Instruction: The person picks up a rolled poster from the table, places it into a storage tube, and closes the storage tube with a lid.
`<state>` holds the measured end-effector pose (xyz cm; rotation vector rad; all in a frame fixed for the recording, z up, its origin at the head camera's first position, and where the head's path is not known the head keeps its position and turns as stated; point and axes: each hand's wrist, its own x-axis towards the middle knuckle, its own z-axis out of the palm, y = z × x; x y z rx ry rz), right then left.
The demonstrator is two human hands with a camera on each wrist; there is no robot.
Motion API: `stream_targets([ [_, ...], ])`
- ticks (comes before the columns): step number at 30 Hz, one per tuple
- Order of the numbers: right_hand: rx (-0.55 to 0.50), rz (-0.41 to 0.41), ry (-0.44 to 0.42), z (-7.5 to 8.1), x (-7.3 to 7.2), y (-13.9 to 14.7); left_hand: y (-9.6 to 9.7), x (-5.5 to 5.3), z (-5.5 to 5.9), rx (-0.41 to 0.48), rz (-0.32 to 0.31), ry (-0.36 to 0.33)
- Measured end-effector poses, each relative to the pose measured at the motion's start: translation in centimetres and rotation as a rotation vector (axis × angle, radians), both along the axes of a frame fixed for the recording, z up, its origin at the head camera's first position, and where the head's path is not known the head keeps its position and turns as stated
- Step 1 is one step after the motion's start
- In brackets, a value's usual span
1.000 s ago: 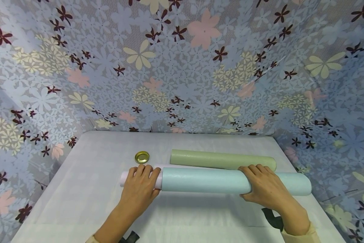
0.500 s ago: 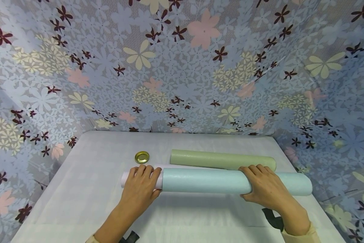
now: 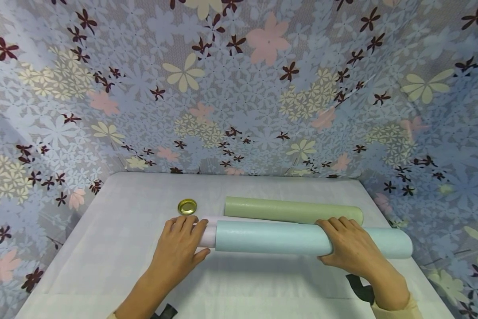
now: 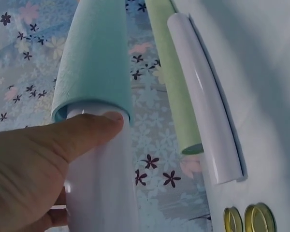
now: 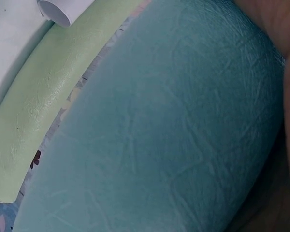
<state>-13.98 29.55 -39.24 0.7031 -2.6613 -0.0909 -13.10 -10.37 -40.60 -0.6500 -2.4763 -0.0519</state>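
One glossy white tube sits partly inside one wide, textured pale-teal tube above the counter; fingers of the left hand grip white, the right hand grips teal. I log the left hand shifted outward since a second ago: likely regripping, nesting incomplete.

Small booth-like spot walled in by fabric; whether inside home, workshop or studio, cannot tell. Floral curtain behind counter and along counter's left and right sides, creases showing; print of blue, cream, pink and dark red flowers. Counter pale, faintly checked, single work surface within curtain. Toward counter's far edge, loose items: green tube, gold lid.
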Motion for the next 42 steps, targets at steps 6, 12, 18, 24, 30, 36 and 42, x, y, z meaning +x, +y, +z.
stream_targets([
  [6, 0.000, -0.011, -0.007, 0.0, 0.0, 0.2, -1.2, 0.2, 0.3, 0.004, -0.011, -0.004],
  [12, -0.008, -0.011, -0.009, 0.0, 0.0, 0.3, -2.7, 0.4, 0.4, 0.036, -0.020, -0.026],
  [18, -0.010, -0.013, -0.002, 0.1, 0.2, 0.5, -4.1, 0.5, 0.4, 0.091, -0.022, -0.027],
  [24, -0.013, -0.037, -0.034, 0.3, 0.3, 0.6, -5.3, 0.7, 0.5, 0.142, -0.023, -0.035],
  [30, -0.017, -0.049, -0.051, 0.5, 0.4, 0.7, -6.3, 0.8, 0.5, 0.177, -0.013, -0.069],
  [36, -0.024, -0.034, -0.037, 0.4, 0.4, 0.9, -7.3, 0.7, 0.2, 0.246, -0.087, -0.049],
  [42, -0.027, -0.032, -0.042, 0.6, 0.5, 1.0, -8.0, 0.8, -0.3, 0.305, -0.093, -0.086],
])
